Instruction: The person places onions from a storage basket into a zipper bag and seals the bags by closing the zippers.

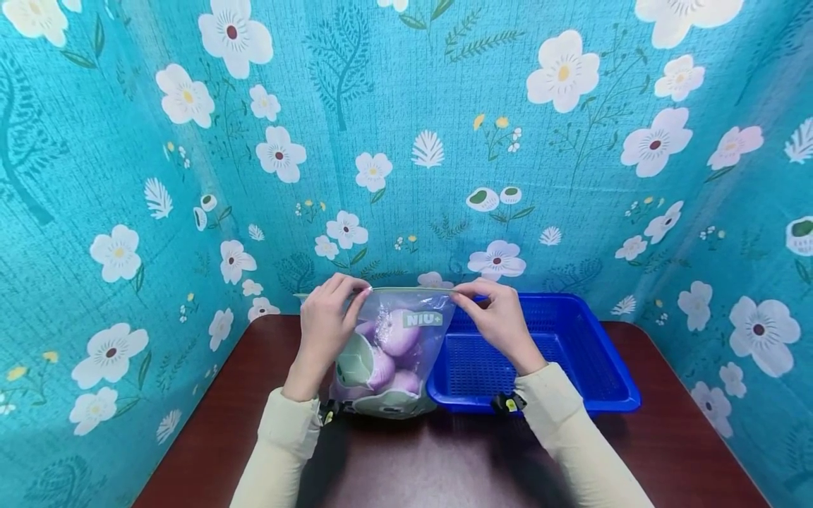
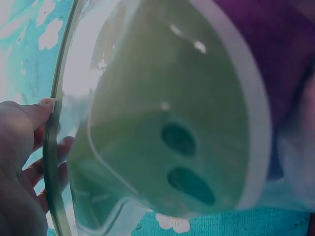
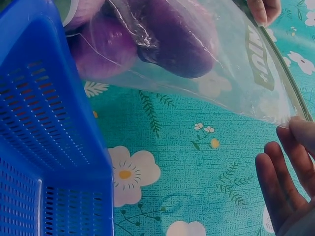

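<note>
A clear bag (image 1: 390,353) stands upright, its seal running left-right; left hand (image 1: 327,321) and right hand (image 1: 498,317) apparently pinch opposite ends.

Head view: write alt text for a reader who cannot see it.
Two hands pinch the top edge of a clear zip bag filled with purple and green soft items, the left hand at its left corner and the right hand at its right. The bag stands on a dark brown table beside a blue basket, against a turquoise floral backdrop.
</note>
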Demonstrator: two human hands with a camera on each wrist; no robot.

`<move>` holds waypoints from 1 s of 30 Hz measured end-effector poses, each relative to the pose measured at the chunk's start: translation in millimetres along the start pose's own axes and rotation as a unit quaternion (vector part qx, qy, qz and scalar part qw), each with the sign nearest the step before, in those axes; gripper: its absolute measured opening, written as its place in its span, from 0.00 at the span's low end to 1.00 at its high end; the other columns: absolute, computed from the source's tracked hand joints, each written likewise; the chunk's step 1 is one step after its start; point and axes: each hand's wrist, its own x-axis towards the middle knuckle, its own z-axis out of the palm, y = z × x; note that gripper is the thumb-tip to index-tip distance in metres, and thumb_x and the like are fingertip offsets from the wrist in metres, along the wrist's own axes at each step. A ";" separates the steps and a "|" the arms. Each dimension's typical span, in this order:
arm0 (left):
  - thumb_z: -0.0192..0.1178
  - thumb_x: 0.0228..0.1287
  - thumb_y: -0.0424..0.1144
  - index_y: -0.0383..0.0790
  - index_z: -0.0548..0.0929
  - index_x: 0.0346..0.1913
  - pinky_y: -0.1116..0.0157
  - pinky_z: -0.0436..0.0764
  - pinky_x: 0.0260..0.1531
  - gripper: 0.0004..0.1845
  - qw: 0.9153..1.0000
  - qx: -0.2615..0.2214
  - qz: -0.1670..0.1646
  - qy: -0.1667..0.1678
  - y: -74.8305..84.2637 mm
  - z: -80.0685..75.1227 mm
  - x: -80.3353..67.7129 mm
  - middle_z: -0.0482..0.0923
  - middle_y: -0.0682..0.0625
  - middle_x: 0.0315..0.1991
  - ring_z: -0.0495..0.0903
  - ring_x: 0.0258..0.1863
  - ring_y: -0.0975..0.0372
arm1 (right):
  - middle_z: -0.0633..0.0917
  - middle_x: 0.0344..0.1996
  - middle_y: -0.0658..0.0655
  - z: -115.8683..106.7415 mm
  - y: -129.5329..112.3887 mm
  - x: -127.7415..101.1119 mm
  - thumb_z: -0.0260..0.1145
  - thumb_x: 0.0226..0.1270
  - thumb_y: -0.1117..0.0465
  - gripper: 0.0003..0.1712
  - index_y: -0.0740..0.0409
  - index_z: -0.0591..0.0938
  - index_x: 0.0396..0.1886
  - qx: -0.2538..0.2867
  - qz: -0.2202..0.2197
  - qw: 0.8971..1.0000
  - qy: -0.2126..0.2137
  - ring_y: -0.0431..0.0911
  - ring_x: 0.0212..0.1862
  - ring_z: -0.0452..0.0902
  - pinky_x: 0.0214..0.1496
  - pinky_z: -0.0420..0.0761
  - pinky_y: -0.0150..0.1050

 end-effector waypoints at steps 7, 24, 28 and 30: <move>0.66 0.71 0.43 0.45 0.88 0.41 0.54 0.79 0.33 0.06 1.000 0.003 -0.012 0.006 -6.4 -3.3 -2.1 0.85 0.50 0.37 0.82 0.32 0.52 | 0.90 0.36 0.52 0.4 0.3 0.7 0.71 0.71 0.58 0.07 0.51 0.92 0.43 0.002 0.004 1.000 0.002 0.44 0.33 0.81 0.34 0.82 0.32; 0.68 0.69 0.41 0.42 0.88 0.43 0.51 0.81 0.38 0.07 0.999 0.017 -0.037 0.017 -20.8 -11.1 -9.0 0.86 0.46 0.38 0.84 0.34 0.50 | 0.91 0.38 0.51 -0.5 3.2 1.1 0.71 0.70 0.59 0.06 0.50 0.92 0.43 -0.015 0.007 1.000 0.005 0.41 0.36 0.84 0.35 0.84 0.33; 0.67 0.70 0.42 0.42 0.88 0.43 0.51 0.81 0.39 0.07 0.999 0.020 -0.040 0.011 -22.5 -13.6 -9.9 0.86 0.46 0.39 0.84 0.36 0.49 | 0.91 0.38 0.51 -0.9 5.3 1.2 0.72 0.70 0.59 0.06 0.51 0.92 0.43 -0.020 0.009 1.000 0.008 0.42 0.35 0.84 0.35 0.83 0.32; 0.67 0.70 0.42 0.42 0.88 0.44 0.51 0.81 0.40 0.08 0.999 0.023 -0.043 0.010 -23.4 -14.8 -10.5 0.86 0.45 0.40 0.85 0.37 0.49 | 0.91 0.39 0.51 -1.3 6.1 1.0 0.71 0.70 0.59 0.06 0.51 0.92 0.43 -0.022 0.011 1.000 0.007 0.42 0.36 0.84 0.35 0.83 0.32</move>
